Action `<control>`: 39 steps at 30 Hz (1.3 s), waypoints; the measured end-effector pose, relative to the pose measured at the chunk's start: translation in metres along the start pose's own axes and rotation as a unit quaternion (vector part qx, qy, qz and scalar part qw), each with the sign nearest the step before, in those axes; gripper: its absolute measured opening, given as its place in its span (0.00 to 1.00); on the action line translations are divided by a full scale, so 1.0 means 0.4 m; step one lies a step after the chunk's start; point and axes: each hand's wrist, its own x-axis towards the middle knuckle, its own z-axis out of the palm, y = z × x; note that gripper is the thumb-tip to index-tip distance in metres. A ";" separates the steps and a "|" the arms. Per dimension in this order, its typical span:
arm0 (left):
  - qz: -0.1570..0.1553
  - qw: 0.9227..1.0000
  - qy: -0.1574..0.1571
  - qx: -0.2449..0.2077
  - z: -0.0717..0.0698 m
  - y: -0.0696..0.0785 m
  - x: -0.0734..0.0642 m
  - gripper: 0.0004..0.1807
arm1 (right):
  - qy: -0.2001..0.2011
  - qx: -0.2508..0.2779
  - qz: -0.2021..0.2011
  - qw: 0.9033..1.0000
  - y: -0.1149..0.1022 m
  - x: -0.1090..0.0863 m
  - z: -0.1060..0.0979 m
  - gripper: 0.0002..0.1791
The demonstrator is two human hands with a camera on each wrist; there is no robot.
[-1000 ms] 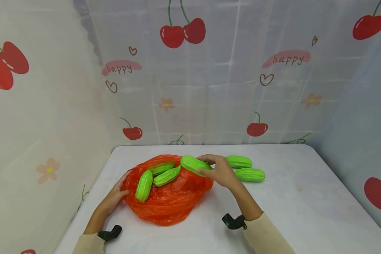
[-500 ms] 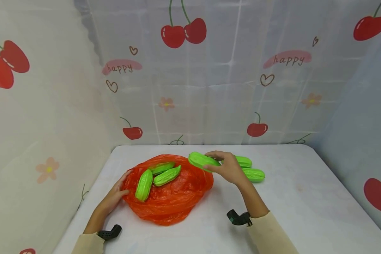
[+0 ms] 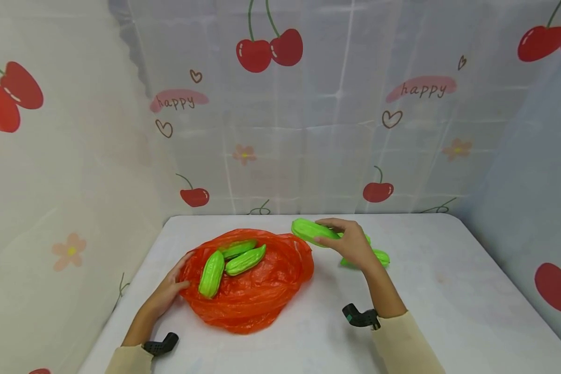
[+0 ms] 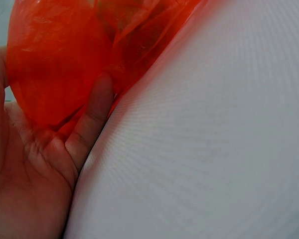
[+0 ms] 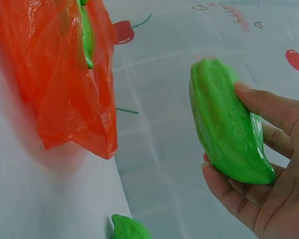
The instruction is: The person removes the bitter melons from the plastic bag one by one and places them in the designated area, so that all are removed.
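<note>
My right hand (image 3: 350, 241) grips a ribbed green bitter melon (image 5: 224, 119) between thumb and fingers. It holds the melon above the table, just right of the red plastic bag (image 3: 248, 306). Three more melons, one of them this bitter melon (image 3: 212, 274), lie in the bag's wide opening. My left hand (image 3: 165, 291) rests against the bag's left side. In the left wrist view, its fingers (image 4: 97, 104) lie fairly straight along the red film.
Behind and below my right hand, two bitter melons lie on the white table (image 3: 449, 291), partly hidden; one melon (image 3: 382, 257) shows its right end. A cherry-print curtain (image 3: 308, 130) hangs behind the table.
My right hand has carried its bitter melon from over the bag's right side to the right and slightly away from me. The left hand and the bag stay in place.
</note>
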 end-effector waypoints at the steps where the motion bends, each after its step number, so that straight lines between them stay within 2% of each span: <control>1: 0.001 1.000 -0.001 0.002 0.000 0.000 0.000 0.47 | 0.003 -0.002 0.001 1.000 0.003 0.000 -0.004 0.25; 16: 0.000 1.000 -0.002 -0.006 0.002 -0.004 0.002 0.47 | 0.022 0.013 0.037 0.999 0.049 -0.004 -0.070 0.28; 28: -0.002 1.000 -0.002 -0.006 -0.003 -0.004 0.006 0.47 | 0.034 -0.003 0.055 0.998 0.082 -0.009 -0.123 0.30; 39: 0.006 1.000 -0.008 -0.012 -0.005 -0.010 0.006 0.47 | 0.049 0.005 0.046 0.998 0.125 -0.022 -0.166 0.30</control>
